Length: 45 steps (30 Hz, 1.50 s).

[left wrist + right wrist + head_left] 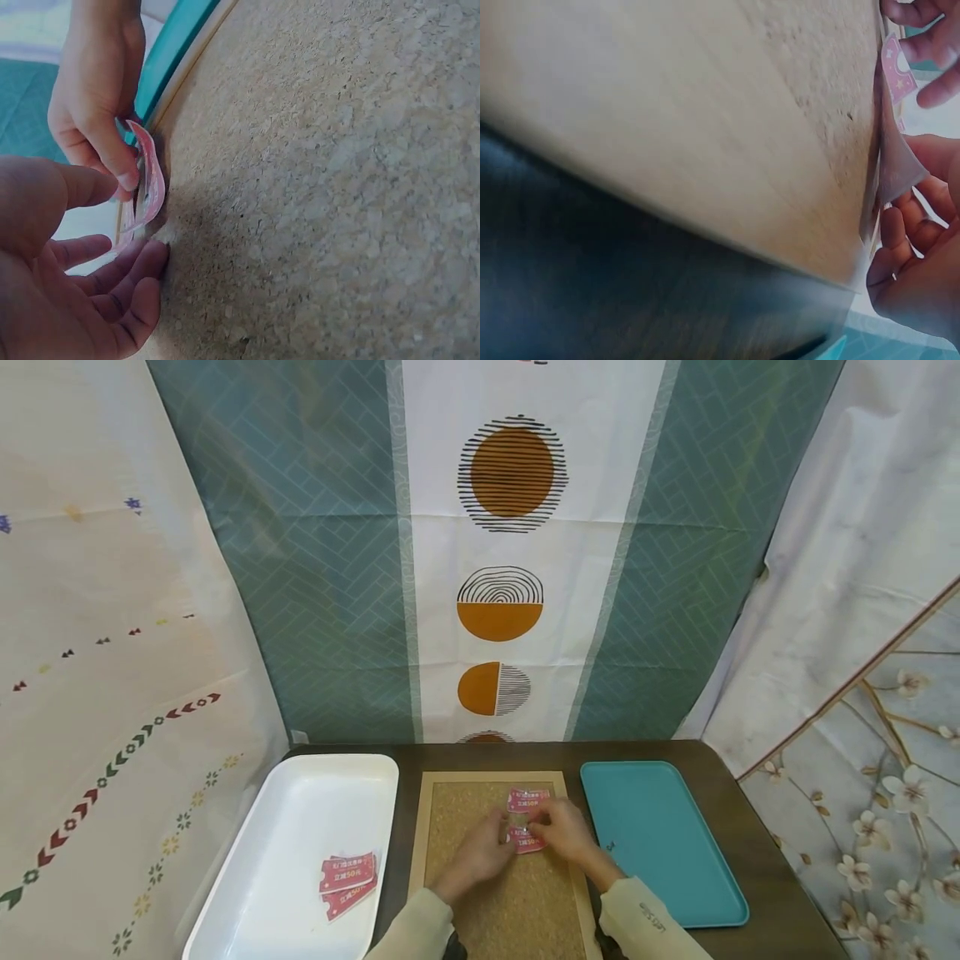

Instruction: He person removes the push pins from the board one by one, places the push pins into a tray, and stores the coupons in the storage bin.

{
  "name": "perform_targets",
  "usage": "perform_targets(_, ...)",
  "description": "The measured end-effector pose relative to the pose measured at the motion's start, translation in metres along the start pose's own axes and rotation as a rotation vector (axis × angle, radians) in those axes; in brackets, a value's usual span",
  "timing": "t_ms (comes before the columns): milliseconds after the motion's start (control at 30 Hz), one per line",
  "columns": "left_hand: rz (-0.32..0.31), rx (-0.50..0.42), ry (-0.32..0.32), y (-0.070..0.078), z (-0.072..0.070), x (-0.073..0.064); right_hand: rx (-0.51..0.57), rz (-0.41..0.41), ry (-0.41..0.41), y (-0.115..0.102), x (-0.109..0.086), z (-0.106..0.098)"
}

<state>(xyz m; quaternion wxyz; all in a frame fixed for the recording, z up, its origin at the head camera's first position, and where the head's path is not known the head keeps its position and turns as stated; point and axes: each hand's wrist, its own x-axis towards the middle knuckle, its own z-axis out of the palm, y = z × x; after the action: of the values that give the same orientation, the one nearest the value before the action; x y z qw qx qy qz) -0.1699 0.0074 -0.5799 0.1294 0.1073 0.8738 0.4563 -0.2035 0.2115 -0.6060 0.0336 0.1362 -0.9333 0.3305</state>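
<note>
Two pink coupons with white and yellow print lie one above the other near the right side of a framed cork board (480, 902). My right hand (564, 831) pinches the lower coupon (527, 841) by its right end. This coupon (155, 184) bows up from the cork in the left wrist view. Just above my right fingers is the upper coupon (528, 799). My left hand (483, 847) is at the lower coupon's left end, its thumb and fingers apart; its fingertips (155, 255) are close to the cork beside the paper.
To the left stands a white tray (300, 827) with a few overlapping pink coupons (347, 875) in it. A teal tray (660, 835) is at the right of the board. Both trays and the board sit on a dark wooden table (757, 893), with patterned cloths hanging around it.
</note>
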Motion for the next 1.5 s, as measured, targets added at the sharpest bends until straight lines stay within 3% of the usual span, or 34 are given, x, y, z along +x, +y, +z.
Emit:
perform_targets(133,0.0,0.007,-0.006,-0.001,0.004,-0.001,-0.01,0.014,-0.026,0.001,-0.001,0.006)
perform_targets(500,0.04,0.046,0.011,-0.01,0.009,0.008,-0.047,-0.022,0.001,-0.004,0.001,0.009)
perform_targets(867,0.03,0.011,0.013,-0.012,0.01,0.01,-0.047,0.053,-0.046,-0.007,0.003,0.012)
perform_targets(1367,0.059,0.018,0.038,-0.016,0.013,0.013,-0.025,0.084,-0.055,-0.011,0.001,0.011)
perform_targets(1500,0.039,0.005,0.019,-0.016,0.013,0.012,-0.02,0.086,-0.057,-0.011,-0.001,0.01)
